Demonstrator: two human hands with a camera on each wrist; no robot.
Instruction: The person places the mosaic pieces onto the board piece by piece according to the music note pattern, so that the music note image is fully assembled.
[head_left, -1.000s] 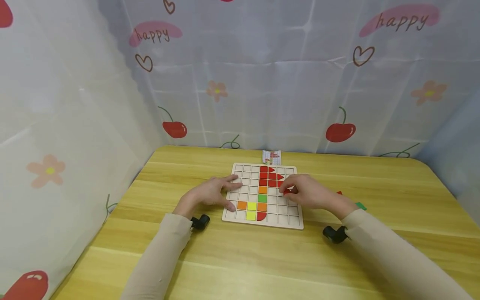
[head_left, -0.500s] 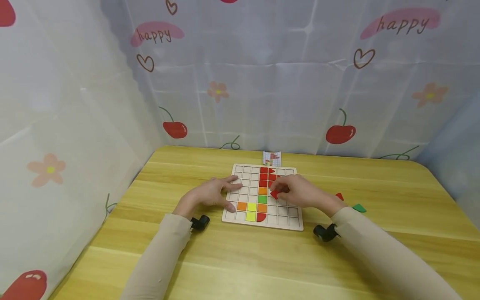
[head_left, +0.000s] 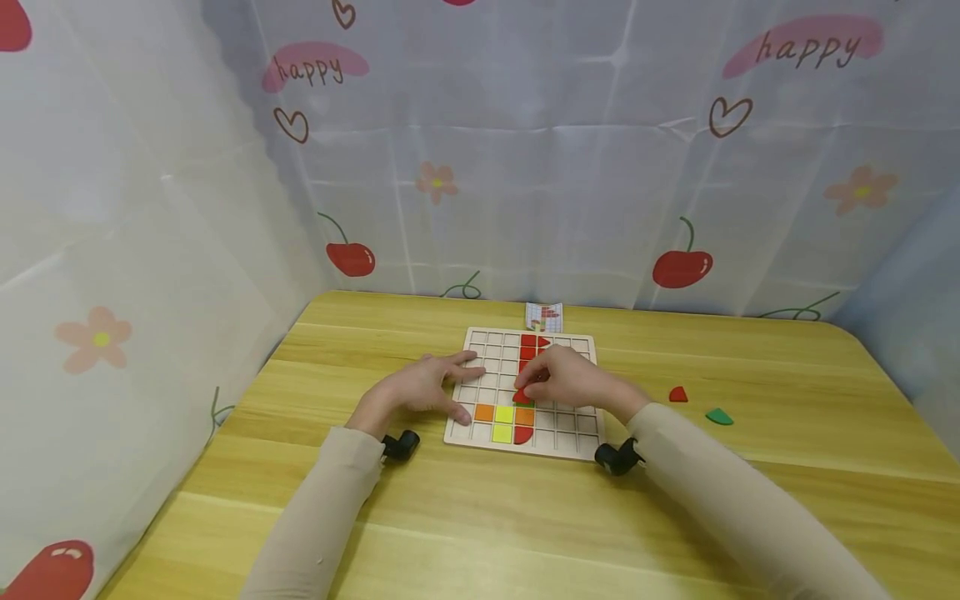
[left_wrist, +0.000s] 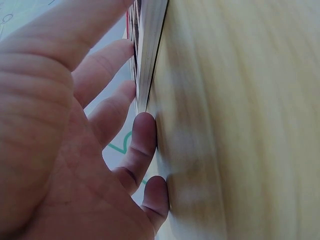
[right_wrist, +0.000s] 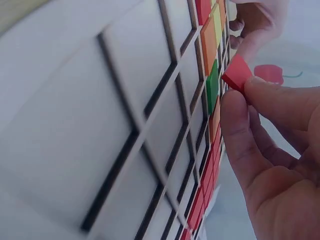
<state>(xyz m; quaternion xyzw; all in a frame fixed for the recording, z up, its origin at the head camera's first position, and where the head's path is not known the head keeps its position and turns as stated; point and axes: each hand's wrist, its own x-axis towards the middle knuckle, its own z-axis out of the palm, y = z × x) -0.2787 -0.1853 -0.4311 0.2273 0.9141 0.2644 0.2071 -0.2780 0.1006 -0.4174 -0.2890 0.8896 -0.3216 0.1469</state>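
Note:
A wooden grid board [head_left: 567, 430] lies on the table with red, orange, yellow and green pieces in several cells. My right hand [head_left: 570, 382] pinches a small flat red tile [right_wrist: 238, 74] between thumb and fingertips, raised off the grid surface. In the head view this tile overlaps the green square [right_wrist: 213, 86] in the middle column. My left hand [head_left: 423, 386] lies spread at the board's left side, thumb and some fingertips resting on its edge cells. Two of its fingers [left_wrist: 145, 130] sit past the board's edge, by the tabletop. My right hand hides part of the red group.
Right of the board, a red rounded piece [head_left: 678, 394] and a green rounded piece [head_left: 719, 416] lie loose on the wooden table [head_left: 480, 517]. A small printed pattern card [head_left: 543, 316] lies behind the board. A printed curtain [head_left: 510, 208] hangs around the table.
My right hand has moved left across the board with the red tile, from the right-hand columns to the middle column. The loose red piece has come fully into sight. My left hand has stayed put.

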